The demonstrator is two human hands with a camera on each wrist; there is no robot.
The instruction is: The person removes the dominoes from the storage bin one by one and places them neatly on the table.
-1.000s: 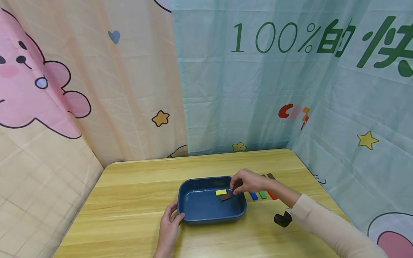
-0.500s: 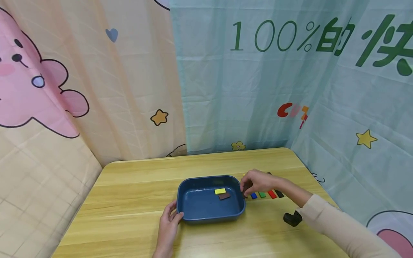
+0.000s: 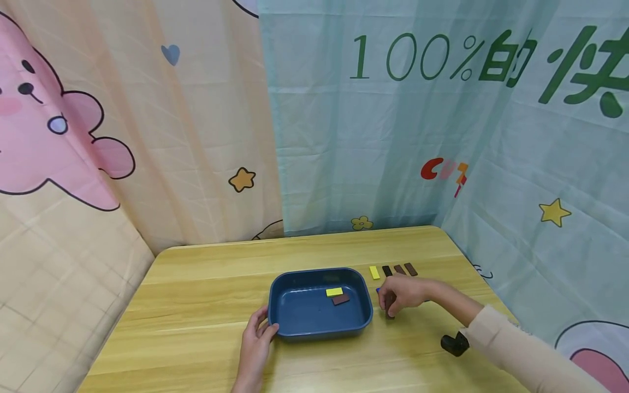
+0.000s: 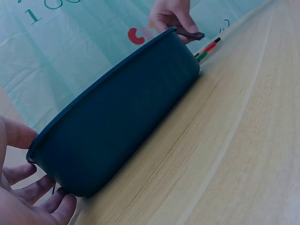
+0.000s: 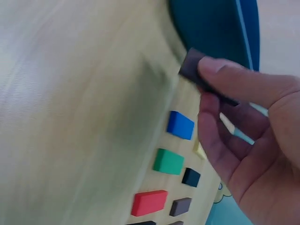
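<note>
In the head view, my left hand (image 3: 256, 338) grips the near left corner of a dark blue plastic basin (image 3: 324, 334), thumb at the rim and fingers against the outer wall. Inside lie a yellow domino block (image 3: 334, 292) and a brown domino block (image 3: 340, 299), overlapping. My right hand (image 3: 405, 292) is to the right of the basin, pinching another brown domino block (image 5: 190, 65) between thumb and fingers, raised off the table. Below it in the right wrist view lie blue (image 5: 180, 124), green (image 5: 168, 161) and red domino blocks (image 5: 149, 203).
A farther row holds a yellow block (image 3: 374, 273), a black block (image 3: 387, 271) and two brown blocks (image 3: 411, 269). Everything stands on a wood-grain table (image 3: 196, 305), with printed curtains (image 3: 344, 136) behind it. A black device (image 3: 454, 344) sits at the right wrist.
My right hand has moved from over the basin to the right and toward me, out past the basin's wall, with the brown domino block in its fingers. The left hand keeps its grip.
</note>
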